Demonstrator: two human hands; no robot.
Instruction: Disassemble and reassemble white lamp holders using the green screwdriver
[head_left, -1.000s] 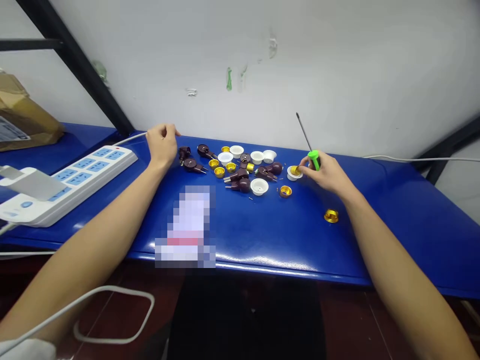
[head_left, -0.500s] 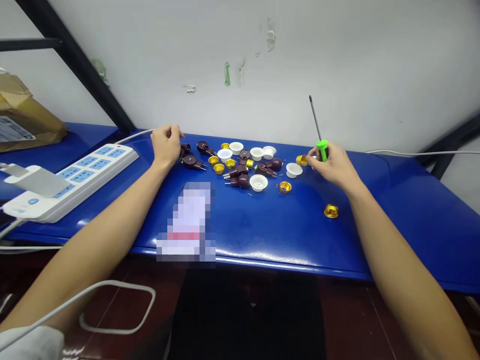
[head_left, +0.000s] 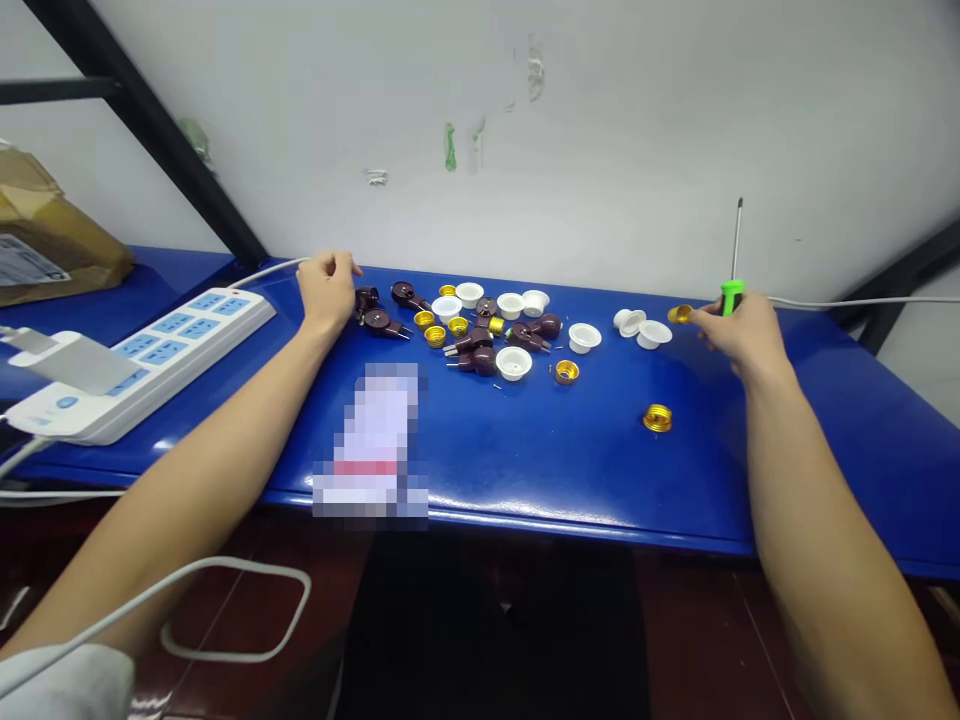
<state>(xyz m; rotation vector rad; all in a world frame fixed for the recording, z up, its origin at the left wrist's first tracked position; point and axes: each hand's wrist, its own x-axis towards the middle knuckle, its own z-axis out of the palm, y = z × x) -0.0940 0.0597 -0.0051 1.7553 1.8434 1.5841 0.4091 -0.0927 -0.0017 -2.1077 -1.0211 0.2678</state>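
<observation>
A white cable (head_left: 300,590) loops at the lower left, in front of the blue bench (head_left: 480,450). A pixelated flat object (head_left: 375,430) lies near the front edge, left of center; a power strip (head_left: 161,345) slants across the left side, a white charger (head_left: 79,360) plugged into it.

At right, a gold threaded ring (head_left: 658,418) sits apart on the bench, nearer the camera than the right hand (head_left: 739,335). That hand's fingers pinch a gold threaded shell (head_left: 679,314), which juts left from the fingertips, its long axis too small to read surely. The same hand grips a green-handled screwdriver (head_left: 732,296), shaft toward the top of the frame. Just left of the shell, an upright white cup (head_left: 654,334) sits beside a tilted cup (head_left: 632,323).

At center, maroon plug bodies (head_left: 484,361) with metal prongs crowd among gold shells and white cups; the front cup (head_left: 514,364) shows only small dark marks inside.

The left hand (head_left: 327,290), well apart from the pinched shell, bends loosely beside a maroon socket (head_left: 366,298); whether it holds anything cannot be told. A brown parcel (head_left: 60,235) stands at upper left.
</observation>
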